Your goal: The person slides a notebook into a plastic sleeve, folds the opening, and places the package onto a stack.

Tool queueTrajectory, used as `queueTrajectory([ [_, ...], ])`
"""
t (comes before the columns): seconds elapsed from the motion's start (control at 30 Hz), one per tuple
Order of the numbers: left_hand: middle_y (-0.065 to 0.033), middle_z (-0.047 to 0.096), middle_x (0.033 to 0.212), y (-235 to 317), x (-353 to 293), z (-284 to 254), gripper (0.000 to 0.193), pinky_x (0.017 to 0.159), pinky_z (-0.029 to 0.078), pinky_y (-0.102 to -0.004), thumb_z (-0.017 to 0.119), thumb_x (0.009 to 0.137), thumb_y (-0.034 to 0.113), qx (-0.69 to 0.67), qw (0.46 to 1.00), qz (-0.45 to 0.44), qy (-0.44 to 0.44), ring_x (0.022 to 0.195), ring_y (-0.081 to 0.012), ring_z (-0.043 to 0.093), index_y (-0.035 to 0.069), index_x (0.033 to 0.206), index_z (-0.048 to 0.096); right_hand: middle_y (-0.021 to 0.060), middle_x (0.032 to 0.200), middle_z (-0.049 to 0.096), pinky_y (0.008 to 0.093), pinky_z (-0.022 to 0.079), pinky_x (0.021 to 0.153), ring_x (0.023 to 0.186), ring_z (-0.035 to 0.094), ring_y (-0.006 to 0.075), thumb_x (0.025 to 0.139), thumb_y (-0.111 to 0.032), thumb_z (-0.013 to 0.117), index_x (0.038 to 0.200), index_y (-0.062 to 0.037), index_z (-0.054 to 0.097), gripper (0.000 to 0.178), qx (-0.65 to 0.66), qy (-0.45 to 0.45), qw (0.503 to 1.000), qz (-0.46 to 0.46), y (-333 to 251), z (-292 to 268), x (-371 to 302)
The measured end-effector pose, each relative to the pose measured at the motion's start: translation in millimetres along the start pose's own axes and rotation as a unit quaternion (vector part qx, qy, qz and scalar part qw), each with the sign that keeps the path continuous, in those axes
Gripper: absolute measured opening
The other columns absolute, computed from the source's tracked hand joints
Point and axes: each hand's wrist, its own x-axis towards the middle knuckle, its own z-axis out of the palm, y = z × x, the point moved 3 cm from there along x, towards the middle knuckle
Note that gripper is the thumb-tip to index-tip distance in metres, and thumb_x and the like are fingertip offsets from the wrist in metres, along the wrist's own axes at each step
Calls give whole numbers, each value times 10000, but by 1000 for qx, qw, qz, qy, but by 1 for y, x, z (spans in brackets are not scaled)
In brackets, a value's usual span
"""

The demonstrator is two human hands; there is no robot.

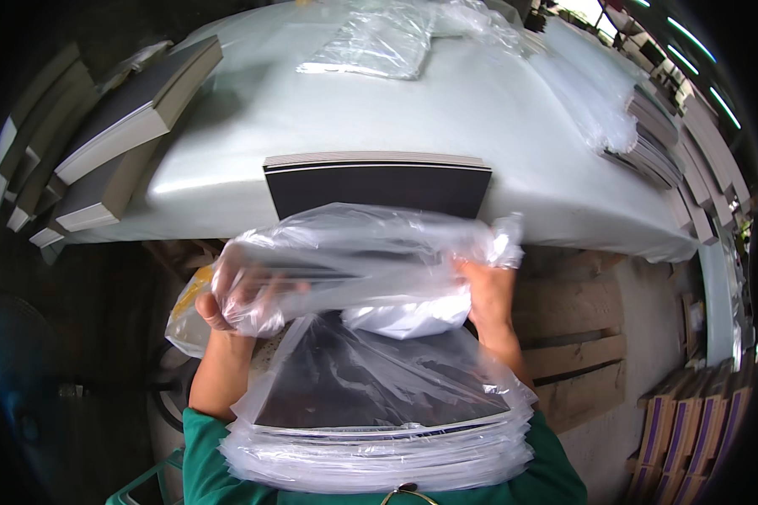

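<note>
Stretched between my hands, in front of my body, is a clear plastic bag (pixel 354 244), partly smeared by motion. My left hand (pixel 240 295) holds its left end; the fingers show through the film and the thumb is outside it. My right hand (pixel 487 286) grips the bag's right end, where the film bunches up. Just beyond, at the table's near edge, lies a short stack of black-covered flat boards or books (pixel 379 189). Close against me, below the hands, sits a thick pile of dark flat pieces in clear bags (pixel 387 383).
A pale sheet covers the table (pixel 253 118), with loose clear bags (pixel 370 42) at its far side. Thick dark-topped stacks (pixel 135 109) stand at left, bagged stacks (pixel 648 135) at right. A wooden pallet (pixel 577 337) and cartons (pixel 682 429) are on the right floor.
</note>
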Motion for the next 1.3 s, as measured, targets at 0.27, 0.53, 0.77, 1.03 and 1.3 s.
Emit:
queueTrajectory([
  [0.27, -131, 376, 1009, 33, 60, -6, 708, 742, 406, -286, 459, 600, -206, 872, 463, 119, 107, 819, -243, 445, 179, 1191, 516, 88, 1190, 467, 291, 430, 574, 635, 516, 202, 652, 72, 566, 1110, -159, 579, 513, -536, -38, 773, -337, -60, 25, 47],
  [0.53, -108, 463, 876, 21, -16, 31, 151, 564, 411, -249, 662, 656, 77, 827, 475, 299, 27, 672, -161, 482, 23, 790, 621, 120, 953, 489, 256, 448, 631, 704, 533, 183, 737, -58, 608, 924, 13, 622, 201, -390, 38, 720, -572, -47, -40, -34],
  [0.77, -49, 614, 739, 30, 13, 4, 168, 610, 429, -233, 553, 800, 148, 465, 840, -254, 115, 660, -102, 557, -7, 782, 616, 70, 789, 523, 243, 440, 576, 673, 529, 164, 671, -24, 663, 896, -1, 624, 229, -377, -102, 807, -442, -57, -48, -15],
  [1.03, -18, 605, 812, -13, -68, -154, 318, 753, 466, -291, 606, 798, 247, 48, 947, -255, 187, 864, -154, 576, 37, 1029, 545, 36, 642, 547, 185, 337, 387, 401, 345, 20, 812, -72, 503, 1152, 28, 441, 359, 322, -157, 825, 437, 74, -83, -10],
  [1.3, -162, 518, 1029, -3, -40, 8, 445, 838, 361, -349, 615, 768, 359, 414, 849, -302, -131, 950, -259, 500, -45, 949, 576, 23, 770, 544, 213, 393, 587, 653, 473, 54, 794, -161, 581, 1125, -30, 471, 373, 84, -171, 869, 456, 55, -88, -54],
])
